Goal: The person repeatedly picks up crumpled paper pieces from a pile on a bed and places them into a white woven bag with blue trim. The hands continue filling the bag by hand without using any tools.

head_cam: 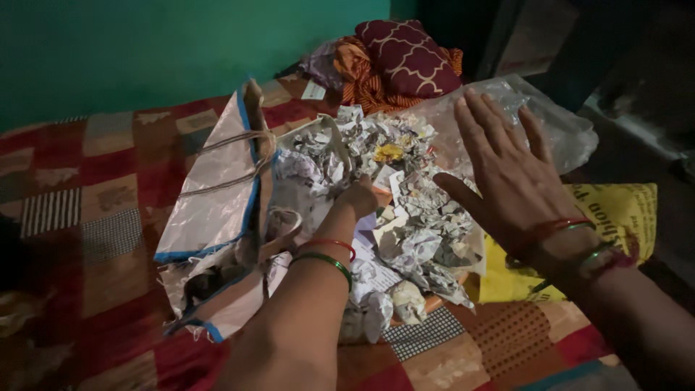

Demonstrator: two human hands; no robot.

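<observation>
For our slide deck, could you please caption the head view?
Left hand reaches into crumpled newspaper scraps beside a white woven bag; right hand hovers open.

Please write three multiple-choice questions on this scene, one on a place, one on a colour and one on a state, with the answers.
1. Where does the white woven bag lie?
A. to the left of the crumpled paper pile
B. on top of the maroon cushion
C. under the yellow bag

2. What colour is the wall?
A. white
B. green
C. orange

3. How is the right hand held?
A. closed in a fist
B. gripping the clear plastic bag
C. open, fingers spread, above the pile

Answers:
1 A, the bag is beside the pile on the patterned bedspread.
2 B, it is plainly green.
3 C, the palm faces down and holds nothing, while the left hand reaches into the paper.
</observation>
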